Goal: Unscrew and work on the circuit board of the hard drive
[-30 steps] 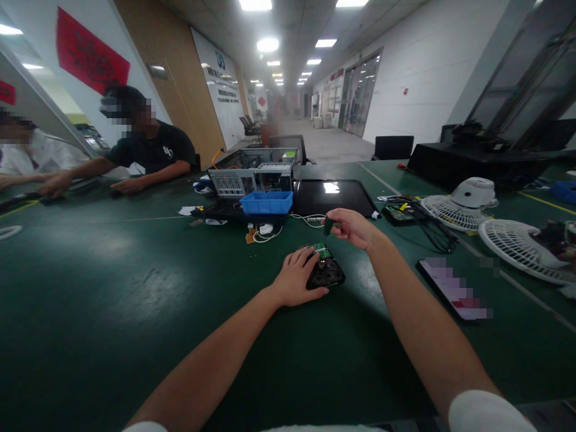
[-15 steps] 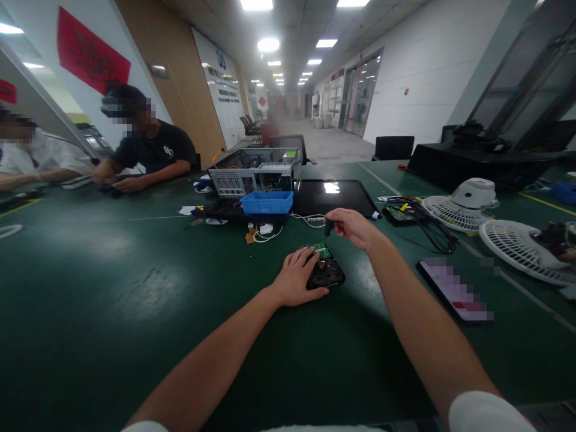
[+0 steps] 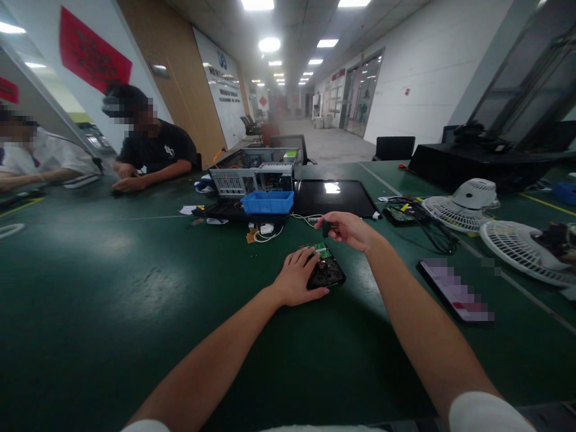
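Currently, a small dark tool (image 3: 325,228) is gripped roughly upright between the closed fingers of the right hand (image 3: 351,231), over or just beyond the far end of the opened black device (image 3: 330,273). The device is laid on the tabletop (image 3: 180,336), nearer the left hand (image 3: 294,277), by whose spread fingers its left part is covered; whether the tool's tip touches it cannot be told.
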Tool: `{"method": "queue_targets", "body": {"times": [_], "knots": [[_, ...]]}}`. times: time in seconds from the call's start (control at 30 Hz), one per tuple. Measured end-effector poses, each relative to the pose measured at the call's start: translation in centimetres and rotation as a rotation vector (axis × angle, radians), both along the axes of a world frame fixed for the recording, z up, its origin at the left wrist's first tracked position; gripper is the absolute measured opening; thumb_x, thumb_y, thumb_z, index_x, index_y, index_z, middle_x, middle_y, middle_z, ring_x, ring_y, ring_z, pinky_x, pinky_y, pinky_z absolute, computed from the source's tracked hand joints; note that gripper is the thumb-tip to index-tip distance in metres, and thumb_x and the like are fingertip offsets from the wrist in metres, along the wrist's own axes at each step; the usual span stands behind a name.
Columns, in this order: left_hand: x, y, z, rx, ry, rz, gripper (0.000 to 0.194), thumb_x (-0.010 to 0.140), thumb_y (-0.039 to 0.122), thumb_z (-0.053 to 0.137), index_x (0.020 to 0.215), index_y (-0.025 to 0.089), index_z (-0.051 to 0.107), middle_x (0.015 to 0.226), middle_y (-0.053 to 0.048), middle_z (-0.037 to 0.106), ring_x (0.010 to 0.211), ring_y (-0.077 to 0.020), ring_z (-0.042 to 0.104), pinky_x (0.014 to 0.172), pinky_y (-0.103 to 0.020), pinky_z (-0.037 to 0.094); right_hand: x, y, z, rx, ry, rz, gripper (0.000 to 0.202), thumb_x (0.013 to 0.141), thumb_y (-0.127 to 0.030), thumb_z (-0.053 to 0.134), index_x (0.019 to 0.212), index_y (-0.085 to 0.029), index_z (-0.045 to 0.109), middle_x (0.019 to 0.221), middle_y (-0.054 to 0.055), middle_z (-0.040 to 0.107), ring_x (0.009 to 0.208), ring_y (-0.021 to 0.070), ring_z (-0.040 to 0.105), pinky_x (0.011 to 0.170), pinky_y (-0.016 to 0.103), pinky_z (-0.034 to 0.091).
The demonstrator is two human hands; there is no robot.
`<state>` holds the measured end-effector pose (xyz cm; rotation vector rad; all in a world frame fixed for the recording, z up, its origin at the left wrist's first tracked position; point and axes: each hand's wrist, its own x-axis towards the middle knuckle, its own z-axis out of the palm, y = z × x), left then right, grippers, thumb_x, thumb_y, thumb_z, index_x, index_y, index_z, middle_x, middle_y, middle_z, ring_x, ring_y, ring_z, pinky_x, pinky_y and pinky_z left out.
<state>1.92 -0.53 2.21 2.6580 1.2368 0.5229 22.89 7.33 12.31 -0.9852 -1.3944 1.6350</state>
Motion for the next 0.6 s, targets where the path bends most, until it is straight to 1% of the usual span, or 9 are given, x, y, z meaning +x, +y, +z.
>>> {"method": "queue_targets", "body": {"times": [0.17,0.23,0.3,0.37,0.5,0.6], "knots": [[0.0,0.0,0.0,-0.005,-0.002,-0.002,0.101,0.081,0.08,0.055,0.16,0.025,0.024,0.163,-0.013,0.025,0.149,-0.0393,0.021,0.119,-0.058,0.02,0.1,0.2,-0.4,-0.037,0.057,-0.008,0.015,0.082,-0.029,0.067,0.091,-0.017,0.067,0.1,0.013,0.074,0.057,0.0123,0.054,0.044,0.024,0.037],[0.0,0.0,0.0,-0.007,-0.002,-0.004,0.101,0.081,0.08,0.055,0.16,0.026,0.023,0.163,-0.013,0.025,0.149,-0.039,0.021,0.119,-0.058,0.02,0.2,0.3,-0.5,-0.017,0.067,-0.006,0.018,0.081,-0.03,0.069,0.095,-0.019,0.067,0.098,0.011,0.074,0.055,0.0114,0.053,0.043,0.023,0.034],[0.0,0.0,0.0,-0.005,0.0,-0.006,0.101,0.081,0.079,0.055,0.16,0.025,0.022,0.163,-0.013,0.025,0.149,-0.0386,0.021,0.119,-0.058,0.021,0.3,0.3,-0.4,0.013,0.06,-0.006,0.025,0.079,-0.03,0.074,0.101,-0.021,0.068,0.095,0.008,0.073,0.053,0.0096,0.051,0.041,0.022,0.03],[0.0,0.0,0.0,-0.003,0.001,-0.005,0.102,0.082,0.079,0.055,0.16,0.025,0.022,0.163,-0.013,0.025,0.149,-0.0387,0.021,0.119,-0.058,0.021,0.5,0.3,-0.2,0.042,0.047,-0.017,0.031,0.077,-0.03,0.077,0.106,-0.021,0.071,0.089,0.005,0.071,0.052,0.0083,0.049,0.041,0.022,0.028],[0.0,0.1,-0.1,-0.007,0.003,-0.005,0.103,0.081,0.081,0.054,0.161,0.024,0.022,0.163,-0.014,0.026,0.148,-0.0396,0.022,0.119,-0.059,0.021,0.9,0.5,-0.2,0.078,0.033,-0.097,0.03,0.071,-0.031,0.082,0.096,-0.017,0.073,0.073,0.0,0.063,0.054,0.0078,0.048,0.044,0.021,0.031],[-0.1,0.1,-0.2,-0.008,0.003,-0.003,0.102,0.081,0.081,0.054,0.16,0.025,0.023,0.163,-0.014,0.026,0.149,-0.0396,0.021,0.119,-0.059,0.02,1.1,0.9,-0.6,0.094,0.031,-0.16,0.027,0.067,-0.03,0.084,0.087,-0.016,0.071,0.067,-0.001,0.06,0.055,0.0084,0.048,0.046,0.021,0.034]]}}
